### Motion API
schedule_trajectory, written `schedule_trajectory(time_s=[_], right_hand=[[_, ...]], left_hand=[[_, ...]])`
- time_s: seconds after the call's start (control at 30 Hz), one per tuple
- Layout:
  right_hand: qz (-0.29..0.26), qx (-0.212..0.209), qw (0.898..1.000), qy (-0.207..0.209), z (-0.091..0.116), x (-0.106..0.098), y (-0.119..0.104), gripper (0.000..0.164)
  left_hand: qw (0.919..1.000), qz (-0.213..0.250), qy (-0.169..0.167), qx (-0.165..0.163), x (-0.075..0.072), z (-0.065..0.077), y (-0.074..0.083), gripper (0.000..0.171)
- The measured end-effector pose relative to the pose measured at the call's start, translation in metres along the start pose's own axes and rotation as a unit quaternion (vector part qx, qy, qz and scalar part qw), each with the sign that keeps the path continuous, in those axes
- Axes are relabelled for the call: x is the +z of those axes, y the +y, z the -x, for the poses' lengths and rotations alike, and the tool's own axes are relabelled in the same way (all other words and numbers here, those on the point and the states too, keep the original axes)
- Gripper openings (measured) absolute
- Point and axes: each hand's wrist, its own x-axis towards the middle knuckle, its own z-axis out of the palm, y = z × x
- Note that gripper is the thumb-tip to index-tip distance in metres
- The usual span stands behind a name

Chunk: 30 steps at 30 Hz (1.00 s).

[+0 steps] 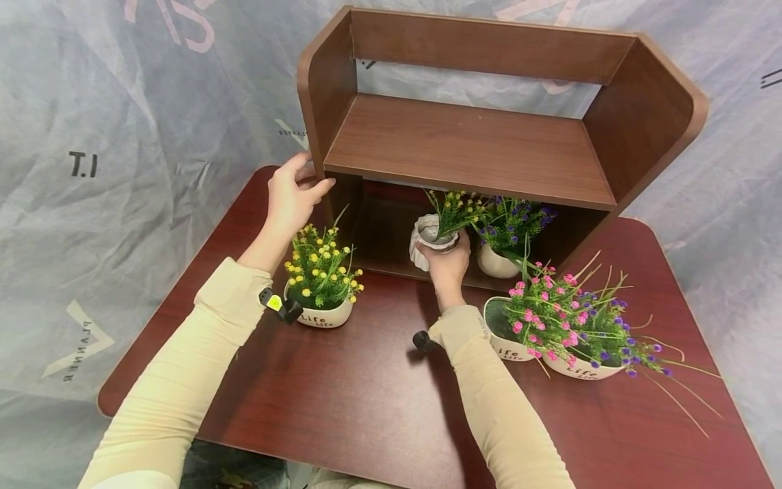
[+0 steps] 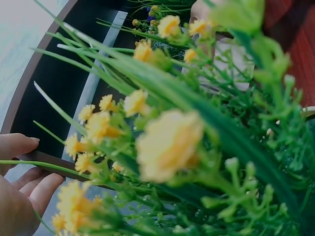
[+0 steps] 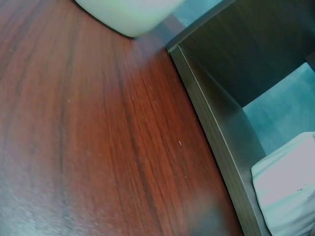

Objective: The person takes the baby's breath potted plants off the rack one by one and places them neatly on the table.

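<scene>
One white pot, just left of right hand, gripped near its rim; left hand pinches shelf side panel

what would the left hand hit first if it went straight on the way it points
Most likely the shelf's left side panel: the left hand has its front edge between thumb and fingers, so there seems to be hardly any gap.
</scene>
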Motion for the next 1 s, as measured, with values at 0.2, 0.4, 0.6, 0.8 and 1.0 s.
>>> schedule_trajectory(time_s=[0.2, 0.4, 0.6, 0.8, 1.0], right_hand=[[0.020, 0.017, 0.999, -0.021, 0.011, 0.000, -0.003, 0.094], [0.032, 0.005, 0.998, -0.046, 0.023, -0.001, -0.011, 0.089], [0.028, -0.012, 0.997, -0.070, 0.032, -0.004, -0.018, 0.086], [0.016, -0.036, 0.995, -0.090, 0.040, -0.004, -0.018, 0.079], [0.033, -0.037, 0.992, -0.112, 0.048, -0.006, -0.018, 0.075]], left_hand=[[1.0000, 0.001, 0.002, -0.001, -0.001, 0.000, 0.001, 0.044], [1.0000, 0.001, 0.004, -0.001, -0.001, 0.000, 0.001, 0.044], [1.0000, 0.002, 0.003, -0.004, 0.000, 0.000, 0.001, 0.044], [1.0000, -0.002, 0.002, -0.004, 0.000, 0.000, 0.002, 0.045], [1.0000, -0.002, 0.002, -0.004, 0.000, 0.000, 0.001, 0.045]])
